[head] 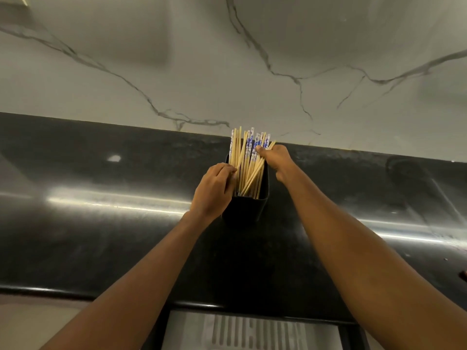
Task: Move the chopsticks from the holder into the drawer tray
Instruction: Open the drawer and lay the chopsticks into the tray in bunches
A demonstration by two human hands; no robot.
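Observation:
A black rectangular holder (249, 210) stands on the dark countertop (101, 223) near the back wall. It is packed with several chopsticks (246, 165), pale wood with blue-and-white patterned tops. My left hand (213, 192) grips the holder's left side, fingertips curled over its rim against the sticks. My right hand (274, 157) is closed round a few chopsticks at the right of the bunch, near their tops, and these lean to the right. Below the counter's front edge an open drawer shows a pale ribbed tray (252, 332).
A white marble-veined wall (227, 59) rises right behind the holder. The glossy counter stretches left and right of it. A small dark red object (463, 274) sits at the far right edge. The counter's front lip (75, 293) overhangs the drawer.

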